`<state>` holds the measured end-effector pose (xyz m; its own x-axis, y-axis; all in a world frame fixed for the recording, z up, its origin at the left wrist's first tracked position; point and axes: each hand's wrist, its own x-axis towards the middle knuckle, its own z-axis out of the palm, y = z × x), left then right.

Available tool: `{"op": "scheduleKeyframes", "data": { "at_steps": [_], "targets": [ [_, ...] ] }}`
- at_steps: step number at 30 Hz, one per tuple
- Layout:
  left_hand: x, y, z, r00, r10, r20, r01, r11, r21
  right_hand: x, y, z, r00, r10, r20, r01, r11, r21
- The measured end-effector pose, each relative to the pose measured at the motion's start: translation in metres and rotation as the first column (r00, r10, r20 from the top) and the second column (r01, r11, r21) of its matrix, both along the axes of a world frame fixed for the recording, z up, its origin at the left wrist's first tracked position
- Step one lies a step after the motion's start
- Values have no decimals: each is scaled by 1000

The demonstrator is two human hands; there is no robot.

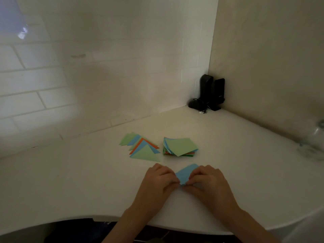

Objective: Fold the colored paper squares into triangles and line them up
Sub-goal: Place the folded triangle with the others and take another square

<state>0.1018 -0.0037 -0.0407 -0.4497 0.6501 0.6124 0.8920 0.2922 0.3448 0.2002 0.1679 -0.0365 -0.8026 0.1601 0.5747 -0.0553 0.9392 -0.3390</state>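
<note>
Blue paper square [186,173] pinched at near corner by fingers of left hand [158,179] and right hand [208,181], on white desk [78,181]; overlapping folded triangles [142,148] and paper stack [180,146] beyond.

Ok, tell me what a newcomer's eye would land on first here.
Probably the blue paper near the counter's front edge, pinched at its near corner by both the left hand and the right hand. Just behind it lie the overlapping row of folded triangles and, to its right, the stack of unfolded squares with a green sheet on top.
</note>
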Motion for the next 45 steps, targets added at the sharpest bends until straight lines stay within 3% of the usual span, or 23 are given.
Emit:
{"op": "scheduleKeyframes", "data": {
  "at_steps": [3, 7, 11, 19, 26, 30, 34, 40, 45],
  "targets": [
    [6, -6, -5, 990, 26, 138, -22, 999, -26, 5, -3, -5, 994, 30, 101, -21, 996, -91],
    [9, -3, 0, 968, 87, 234, -86, 996, -12, 8, -4, -5, 991, 42, 126, -19, 983, -182],
    [11, 2, -1, 947, 149, 284, -162, 986, 24, 7, -9, -3, 995, 9, 98, 15, 970, -242],
    [13, 14, 1, 907, 283, 312, -263, 959, -105, 1, -17, -5, 995, -91, 47, 101, 956, -276],
    [5, 11, 8, 848, 230, 477, -212, 973, -93, -2, -6, 4, 965, 9, 263, 108, 898, -426],
    [2, 6, 12, 830, 174, 530, -171, 984, -55, 1, 4, 6, 948, 93, 304, 76, 861, -502],
    [3, 2, 13, 844, 134, 520, -132, 990, -41, 2, 2, 9, 932, 102, 349, 76, 884, -462],
    [5, -18, 10, 907, 0, 420, 41, 995, -89, -8, -24, 13, 890, -116, 440, 197, 970, -142],
    [8, -28, 8, 968, -57, 243, 90, 988, -125, -11, -15, 20, 869, 106, 484, 20, 969, -248]
  ]
}}
